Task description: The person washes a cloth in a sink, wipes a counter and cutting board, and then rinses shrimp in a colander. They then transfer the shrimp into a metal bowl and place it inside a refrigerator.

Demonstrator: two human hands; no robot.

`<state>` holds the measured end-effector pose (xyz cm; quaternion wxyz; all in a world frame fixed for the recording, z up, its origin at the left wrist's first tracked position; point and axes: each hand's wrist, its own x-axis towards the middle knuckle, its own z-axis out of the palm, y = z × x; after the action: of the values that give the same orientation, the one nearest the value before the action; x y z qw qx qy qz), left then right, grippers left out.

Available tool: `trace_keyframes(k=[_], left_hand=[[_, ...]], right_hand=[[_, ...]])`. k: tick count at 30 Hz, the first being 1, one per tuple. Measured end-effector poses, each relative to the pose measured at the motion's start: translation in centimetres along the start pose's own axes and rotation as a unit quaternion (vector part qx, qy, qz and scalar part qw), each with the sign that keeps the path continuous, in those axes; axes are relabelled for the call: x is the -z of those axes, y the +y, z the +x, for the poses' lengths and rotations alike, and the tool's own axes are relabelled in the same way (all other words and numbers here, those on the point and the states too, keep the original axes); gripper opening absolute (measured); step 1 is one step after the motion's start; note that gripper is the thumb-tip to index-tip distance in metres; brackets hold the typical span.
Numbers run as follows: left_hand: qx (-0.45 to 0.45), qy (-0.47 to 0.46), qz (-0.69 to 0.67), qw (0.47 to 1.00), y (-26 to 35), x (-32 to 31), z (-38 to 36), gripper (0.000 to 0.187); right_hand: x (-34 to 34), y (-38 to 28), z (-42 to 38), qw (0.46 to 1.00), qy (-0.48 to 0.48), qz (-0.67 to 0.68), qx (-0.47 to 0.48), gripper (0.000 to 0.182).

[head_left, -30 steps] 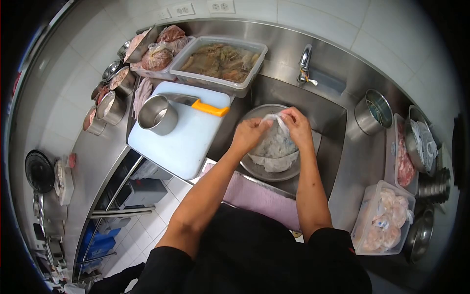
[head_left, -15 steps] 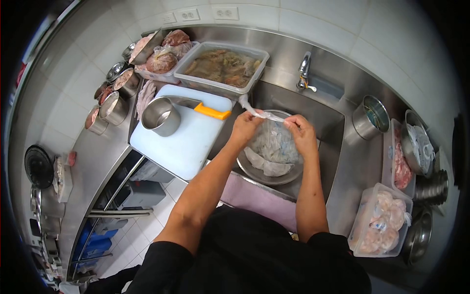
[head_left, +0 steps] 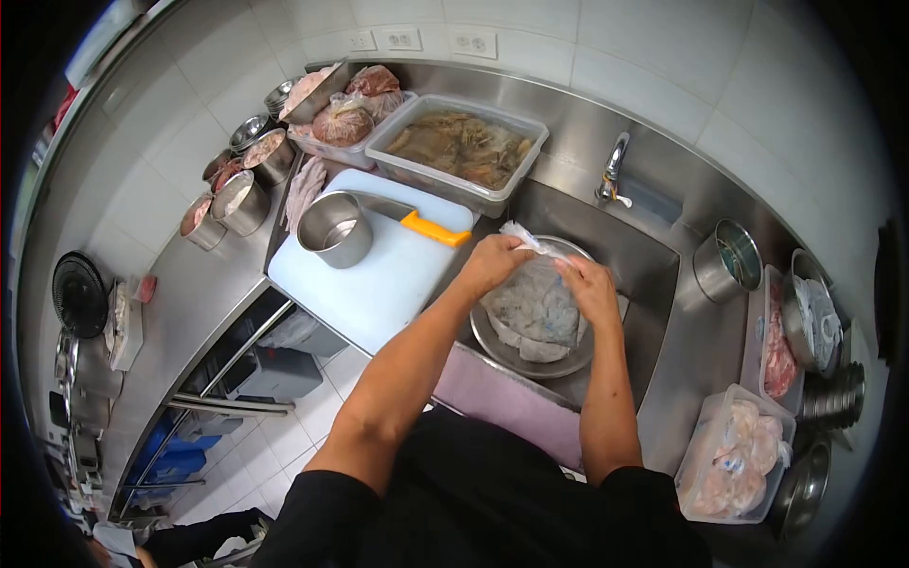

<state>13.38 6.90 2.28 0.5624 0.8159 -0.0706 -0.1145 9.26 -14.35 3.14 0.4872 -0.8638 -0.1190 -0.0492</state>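
Note:
In the sink [head_left: 653, 284] stands a metal bowl [head_left: 511, 364] with a clear plastic bag [head_left: 535, 303] of pale, greyish contents in it; what these are I cannot make out. My left hand [head_left: 494, 265] pinches the twisted neck of the bag from the left, above the bowl's far side. My right hand [head_left: 592, 289] grips the same neck a little to the right, fingers closed. The bag's loose end sticks up beyond my left fingers. Beside the sink, a yellow-handled knife [head_left: 434, 228] and a metal pot [head_left: 336, 229] rest on a white cutting board [head_left: 379, 298].
A clear tub of shrimp in liquid [head_left: 459, 147] stands behind the board. The faucet [head_left: 614, 170] rises at the back. Bagged pale meat fills a plastic tub [head_left: 734, 464] at right. Several metal containers [head_left: 241, 204] line the left counter. Another person's leg [head_left: 204, 540] shows at lower left.
The stretch of bag neck between my hands is shorter, and its loose end now points up rather than hanging leftward. The whole view has shifted slightly.

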Motion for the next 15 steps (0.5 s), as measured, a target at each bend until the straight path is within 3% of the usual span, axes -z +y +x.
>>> trace_keyframes(k=[1, 4, 7, 8, 11, 12, 15], left_hand=[[0.022, -0.007, 0.009, 1.000, -0.1, -0.6, -0.4, 0.024], [-0.119, 0.028, -0.001, 0.993, 1.3, -1.8, -1.0, 0.023], [-0.128, 0.034, 0.020, 0.991, 3.9, -3.1, -2.0, 0.020], [-0.118, 0.034, -0.039, 0.992, 5.2, -3.2, -2.8, 0.019], [-0.146, 0.033, -0.020, 0.989, 3.5, -1.9, -0.9, 0.018], [-0.108, -0.047, -0.172, 0.978, 3.3, -1.3, -0.2, 0.020], [-0.090, -0.015, -0.168, 0.981, 2.6, -0.1, -0.5, 0.021]], right_hand=[[-0.3, 0.9, -0.5, 0.999, 0.016, 0.002, 0.038, 0.033], [-2.0, 1.3, -0.6, 0.990, 0.075, 0.086, 0.082, 0.031], [-1.8, -0.8, -1.0, 0.993, 0.080, -0.058, 0.068, 0.030], [-1.5, -1.0, -0.7, 0.992, 0.090, -0.056, 0.074, 0.030], [0.1, -0.8, -0.1, 0.999, 0.050, -0.022, -0.003, 0.030], [0.6, -0.9, -0.3, 0.998, 0.052, -0.009, -0.030, 0.029], [0.9, -0.3, -0.3, 0.995, 0.062, 0.048, -0.066, 0.028]])
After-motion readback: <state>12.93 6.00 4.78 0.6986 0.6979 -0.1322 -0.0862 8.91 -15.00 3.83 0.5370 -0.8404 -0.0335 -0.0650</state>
